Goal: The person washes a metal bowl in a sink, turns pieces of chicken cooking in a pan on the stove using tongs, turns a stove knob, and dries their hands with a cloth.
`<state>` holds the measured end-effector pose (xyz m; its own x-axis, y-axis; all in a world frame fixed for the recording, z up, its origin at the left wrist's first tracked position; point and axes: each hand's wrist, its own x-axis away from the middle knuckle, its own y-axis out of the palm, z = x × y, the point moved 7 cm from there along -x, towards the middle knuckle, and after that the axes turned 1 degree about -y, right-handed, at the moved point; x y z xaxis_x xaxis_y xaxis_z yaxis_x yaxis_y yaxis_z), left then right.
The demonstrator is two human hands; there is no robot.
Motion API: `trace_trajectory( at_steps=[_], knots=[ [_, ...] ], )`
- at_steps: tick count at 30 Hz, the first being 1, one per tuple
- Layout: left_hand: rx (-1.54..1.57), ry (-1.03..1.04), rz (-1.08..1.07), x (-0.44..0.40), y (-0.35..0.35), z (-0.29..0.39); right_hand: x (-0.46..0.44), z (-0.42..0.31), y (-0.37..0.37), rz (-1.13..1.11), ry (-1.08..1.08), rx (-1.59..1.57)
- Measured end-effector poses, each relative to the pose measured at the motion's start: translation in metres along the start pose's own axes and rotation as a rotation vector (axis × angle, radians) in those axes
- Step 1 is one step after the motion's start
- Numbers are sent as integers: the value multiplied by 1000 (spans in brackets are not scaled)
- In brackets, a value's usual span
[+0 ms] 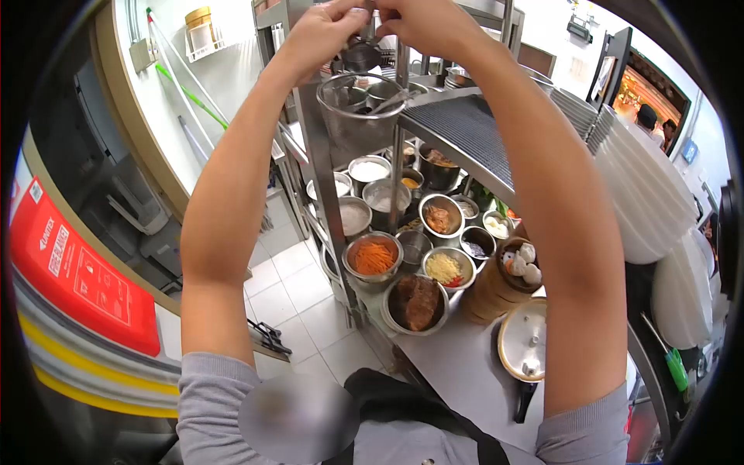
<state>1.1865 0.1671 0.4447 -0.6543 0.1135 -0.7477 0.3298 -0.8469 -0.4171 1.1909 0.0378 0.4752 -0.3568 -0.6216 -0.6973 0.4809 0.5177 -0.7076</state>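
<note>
Left hand (327, 32) and right hand (425, 26) raised near each other, tops cut off by upper edge; can't tell if either grip pinches anything. Dark metal vessel (361, 57) just below them, partly obscured; mesh-like basket (358, 130) lower, contents unclear.
</note>
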Motion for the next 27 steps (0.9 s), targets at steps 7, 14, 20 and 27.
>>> trace_trajectory(
  at_steps=[7, 14, 20, 27],
  knots=[
    [111, 357, -63, -5, 3, 15, -8, 5, -9, 201, 16, -91],
    [-212, 66, 145, -4, -23, -3, -2, 0, 68, -544, 211, 68],
    [-117, 413, 196, -37, -35, -13, -5, -24, 198, -1053, -18, -9],
    [-4, 323, 79, -30, -25, -27, -8, -21, 224, -804, -279, 36]
  ],
)
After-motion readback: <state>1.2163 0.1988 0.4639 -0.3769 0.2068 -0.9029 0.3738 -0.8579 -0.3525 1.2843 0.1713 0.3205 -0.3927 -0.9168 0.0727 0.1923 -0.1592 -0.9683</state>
